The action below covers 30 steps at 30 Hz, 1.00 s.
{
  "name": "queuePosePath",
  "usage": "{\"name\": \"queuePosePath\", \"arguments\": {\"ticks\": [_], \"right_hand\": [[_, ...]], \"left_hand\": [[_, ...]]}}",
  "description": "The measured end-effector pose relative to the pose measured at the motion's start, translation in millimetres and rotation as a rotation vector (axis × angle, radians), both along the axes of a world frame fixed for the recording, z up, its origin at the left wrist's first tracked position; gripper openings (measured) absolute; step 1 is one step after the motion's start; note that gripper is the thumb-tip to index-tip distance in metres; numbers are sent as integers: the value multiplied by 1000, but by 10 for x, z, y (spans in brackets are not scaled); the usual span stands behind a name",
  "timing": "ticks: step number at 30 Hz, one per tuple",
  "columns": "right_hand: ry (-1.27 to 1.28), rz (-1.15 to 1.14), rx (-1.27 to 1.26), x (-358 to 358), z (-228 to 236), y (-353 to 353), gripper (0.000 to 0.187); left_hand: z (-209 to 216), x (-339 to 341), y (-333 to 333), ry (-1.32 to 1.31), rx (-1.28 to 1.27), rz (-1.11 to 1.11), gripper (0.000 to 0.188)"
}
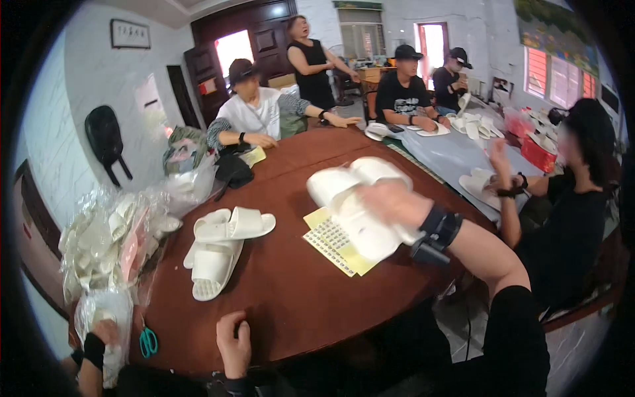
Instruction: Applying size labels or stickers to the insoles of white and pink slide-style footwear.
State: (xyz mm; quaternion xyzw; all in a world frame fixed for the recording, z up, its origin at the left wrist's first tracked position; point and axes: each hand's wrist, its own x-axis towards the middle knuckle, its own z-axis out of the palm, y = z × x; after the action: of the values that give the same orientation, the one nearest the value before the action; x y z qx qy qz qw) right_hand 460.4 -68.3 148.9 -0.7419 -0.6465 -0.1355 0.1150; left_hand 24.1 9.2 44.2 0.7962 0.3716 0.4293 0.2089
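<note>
White open-toed plastic slippers (pixel 329 188) are filling centre frame beneath a blurred right hand (pixel 397 206); half-curled left hand (pixel 234 343) is resting lower left, neither grip readable; arranging seems underway, likely needing steady placing next

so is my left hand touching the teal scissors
Apart: the head view shows brown tablecloth between the left hand and the teal scissors, which lie farther left near the table's edge.
</note>
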Motion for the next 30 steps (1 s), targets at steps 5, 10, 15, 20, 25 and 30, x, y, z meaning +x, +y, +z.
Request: {"name": "queuePosePath", "arguments": {"ticks": [5,10,15,20,25,30], "right_hand": [[176,18,306,1112,-151,-373,40],[201,-76,14,1347,-557,-620,44],[344,-95,-1,1175,-587,-707,45],[445,-104,-21,946,-442,-797,43],[405,91,61,619,-320,-930,39],[427,183,74,281,-135,-1039,35]], "left_hand": [[-13,-184,248,-645,-549,-86,31],[19,-387,635,-1057,-948,-152,35],[103,-219,988,-1055,-1058,-118,44],[71,-33,1173,-1103,-1096,-89,44],[127,157,1263,-1215,-1002,41,45],[205,45,1088,-1098,-921,-7,47]]}}
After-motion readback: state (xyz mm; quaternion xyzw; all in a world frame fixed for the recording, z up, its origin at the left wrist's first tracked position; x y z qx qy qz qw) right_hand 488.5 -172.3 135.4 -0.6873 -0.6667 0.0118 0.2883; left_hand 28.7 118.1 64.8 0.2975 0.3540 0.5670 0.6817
